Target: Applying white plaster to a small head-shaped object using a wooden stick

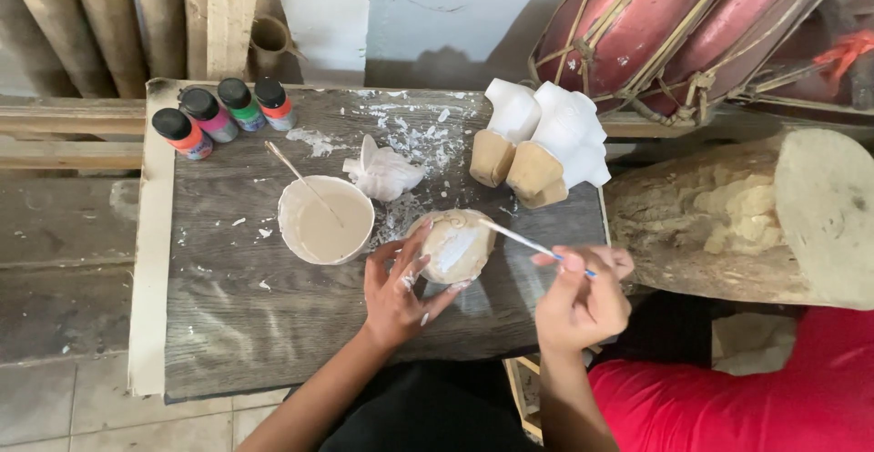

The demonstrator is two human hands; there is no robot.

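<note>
Left hand [396, 293] holds figurine [452, 245] (half-white); brush [533, 245] touching

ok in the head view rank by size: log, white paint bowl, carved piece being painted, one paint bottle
1. Rough pale wooden log
2. Round white bowl of paint
3. Carved round wooden piece, looks only slightly smaller than the bowl
4. Small black-capped paint bottle

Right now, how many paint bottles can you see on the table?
4. They stand in a row at the table's far left corner: orange-labelled, pink-labelled, green-labelled, and red-labelled. All have black caps. More could sit outside the view.
</note>
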